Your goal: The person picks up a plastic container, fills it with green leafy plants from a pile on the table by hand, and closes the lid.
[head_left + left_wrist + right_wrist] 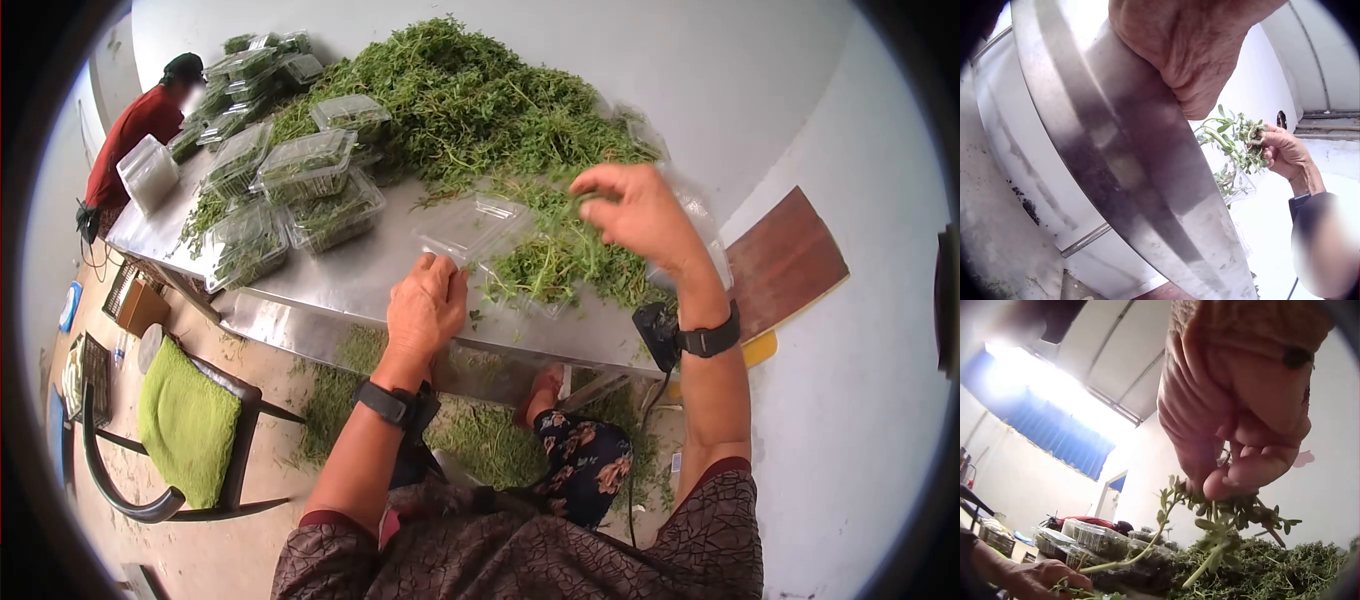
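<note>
In the head view, my left hand (425, 305) has curled fingers at the near edge of a clear plastic clamshell box, whose raised lid (475, 222) leans back beyond the fingertips. Loose leafy greens (535, 265) lie in and over the box's base, hiding most of it. My right hand (640, 215) is lifted above these greens. Between its thumb and fingers it pinches a small bunch of green sprigs (1249, 139), with thick stems and small rounded leaves. The sprigs hang below the right fingers (1235, 481) in the right wrist view.
A large heap of greens (480, 100) covers the back of the metal table (345, 285). Filled clear boxes (310, 165) stand stacked at left, beside a stack of empty ones (148, 175). Another person (135, 140) is at the far left. A chair with a green cover (185, 420) stands nearby.
</note>
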{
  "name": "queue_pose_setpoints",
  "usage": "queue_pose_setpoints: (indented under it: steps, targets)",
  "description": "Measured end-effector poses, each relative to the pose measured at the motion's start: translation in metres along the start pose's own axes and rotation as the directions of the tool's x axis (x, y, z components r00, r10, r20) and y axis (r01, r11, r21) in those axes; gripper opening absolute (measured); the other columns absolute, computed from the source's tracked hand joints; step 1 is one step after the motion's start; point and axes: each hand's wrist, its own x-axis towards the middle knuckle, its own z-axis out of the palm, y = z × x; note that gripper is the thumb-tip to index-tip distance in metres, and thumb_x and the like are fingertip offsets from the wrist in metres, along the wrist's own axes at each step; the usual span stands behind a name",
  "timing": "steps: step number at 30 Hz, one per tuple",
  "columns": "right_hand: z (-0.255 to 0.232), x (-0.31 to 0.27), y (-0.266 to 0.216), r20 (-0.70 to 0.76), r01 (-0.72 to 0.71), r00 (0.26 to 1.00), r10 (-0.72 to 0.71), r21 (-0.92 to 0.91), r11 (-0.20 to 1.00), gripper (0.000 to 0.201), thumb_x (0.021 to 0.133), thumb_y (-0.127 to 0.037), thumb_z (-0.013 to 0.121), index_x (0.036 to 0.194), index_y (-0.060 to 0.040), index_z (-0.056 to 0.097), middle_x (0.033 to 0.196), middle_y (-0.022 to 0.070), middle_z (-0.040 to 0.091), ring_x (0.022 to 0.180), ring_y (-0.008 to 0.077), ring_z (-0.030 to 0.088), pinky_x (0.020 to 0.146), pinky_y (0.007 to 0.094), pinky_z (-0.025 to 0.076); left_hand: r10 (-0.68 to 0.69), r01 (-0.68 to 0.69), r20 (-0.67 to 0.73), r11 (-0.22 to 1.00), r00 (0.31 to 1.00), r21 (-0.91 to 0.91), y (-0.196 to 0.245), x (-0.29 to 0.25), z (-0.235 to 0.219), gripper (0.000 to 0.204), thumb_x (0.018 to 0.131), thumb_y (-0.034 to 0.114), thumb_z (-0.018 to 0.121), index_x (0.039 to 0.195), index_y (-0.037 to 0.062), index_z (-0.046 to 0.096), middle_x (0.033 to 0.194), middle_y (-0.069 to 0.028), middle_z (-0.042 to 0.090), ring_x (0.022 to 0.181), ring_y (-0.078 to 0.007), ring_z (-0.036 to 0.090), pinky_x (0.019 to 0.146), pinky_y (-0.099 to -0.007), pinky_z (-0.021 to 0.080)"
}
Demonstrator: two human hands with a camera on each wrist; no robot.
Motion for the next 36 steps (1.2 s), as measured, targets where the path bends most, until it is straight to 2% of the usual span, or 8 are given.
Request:
queue_pose_setpoints:
  steps: [2,10,18,20,23,27,29,36]
  targets:
    - [0.006,-0.005,0.002,0.202,-0.09,0.974,0.098,-0.047,0.995,0.028,0.075,-0.007,0.064,0.102,-0.0016,0.066,0.065,0.0051,0.059,0.054,0.0112,0.055,0.053,0.0285,0.044,-0.01,0.01,0.021,1.0,1.0,-0.002,0.001,0.001,-0.002,0.015,0.082,0.018,0.061,0.078,0.0044,0.056,0.078,-0.0129,0.057,0.07,-0.0359,0.058,0.063,-0.0442,0.047]
    - [-0.002,0.019,0.032,0.064,-0.115,0.99,0.124,-0.133,0.984,0.036,0.074,-0.013,0.07,0.109,-0.007,0.066,0.082,0.0127,0.064,0.072,0.0191,0.061,0.069,0.033,0.049,-0.004,0.004,0.033,1.0,0.999,-0.017,0.002,0.001,-0.002,0.016,0.082,0.018,0.061,0.078,0.004,0.055,0.078,-0.0135,0.057,0.069,-0.0362,0.059,0.063,-0.045,0.048]
    - [0.015,0.057,0.075,0.316,-0.136,0.916,0.249,-0.338,0.931,0.049,0.076,-0.015,0.07,0.123,-0.0109,0.058,0.115,0.0213,0.061,0.105,0.0318,0.059,0.088,0.0389,0.046,0.007,-0.007,0.028,1.0,1.0,-0.003,0.003,0.0,-0.003,0.015,0.082,0.017,0.061,0.078,0.0036,0.055,0.076,-0.0132,0.057,0.067,-0.0361,0.058,0.06,-0.0449,0.046]
    - [0.023,0.068,0.094,0.353,-0.112,0.901,0.251,-0.37,0.922,0.053,0.076,-0.015,0.069,0.128,-0.0125,0.054,0.113,0.0207,0.062,0.105,0.03,0.058,0.088,0.0382,0.047,0.007,-0.007,0.03,1.0,1.0,-0.009,0.004,0.0,-0.004,0.015,0.082,0.017,0.061,0.078,0.0036,0.055,0.077,-0.0132,0.057,0.067,-0.0362,0.058,0.06,-0.0449,0.046]
    - [0.028,0.079,0.097,0.437,-0.104,0.855,0.281,-0.386,0.917,0.062,0.077,-0.014,0.068,0.135,-0.0136,0.047,0.07,0.0067,0.057,0.064,0.0139,0.052,0.061,0.0304,0.044,-0.004,0.004,0.041,1.0,0.999,-0.019,0.005,0.001,-0.005,0.015,0.083,0.017,0.061,0.078,0.0036,0.055,0.077,-0.0131,0.057,0.067,-0.0362,0.058,0.061,-0.0449,0.046]
    - [0.041,0.091,0.12,0.475,-0.146,0.81,0.345,-0.407,0.902,0.062,0.077,-0.018,0.071,0.134,-0.0141,0.048,0.078,0.0102,0.061,0.072,0.0189,0.058,0.066,0.0344,0.047,-0.046,0.046,0.082,0.999,0.996,-0.002,0.006,0.0,-0.006,0.015,0.083,0.018,0.061,0.08,0.004,0.056,0.079,-0.0129,0.057,0.07,-0.0359,0.059,0.063,-0.0449,0.046]
    - [0.051,0.095,0.15,0.423,0.255,0.905,-0.042,-0.463,0.849,0.064,0.075,-0.022,0.072,0.133,-0.0135,0.048,0.092,0.0133,0.064,0.087,0.0269,0.061,0.074,0.0398,0.048,-0.047,0.047,0.086,0.999,0.995,-0.002,0.007,0.0,-0.007,0.015,0.083,0.018,0.061,0.08,0.0041,0.056,0.079,-0.0128,0.057,0.07,-0.0358,0.059,0.063,-0.0449,0.045]
    - [0.052,0.099,0.135,0.374,0.091,0.911,0.176,-0.598,0.797,0.033,0.073,-0.015,0.072,0.104,-0.0083,0.063,0.097,0.0138,0.064,0.092,0.0331,0.06,0.077,0.0419,0.048,-0.068,0.069,0.105,0.998,0.992,-0.008,0.008,0.0,-0.008,0.015,0.084,0.019,0.06,0.082,0.0044,0.056,0.082,-0.0123,0.057,0.072,-0.0357,0.059,0.065,-0.0442,0.046]
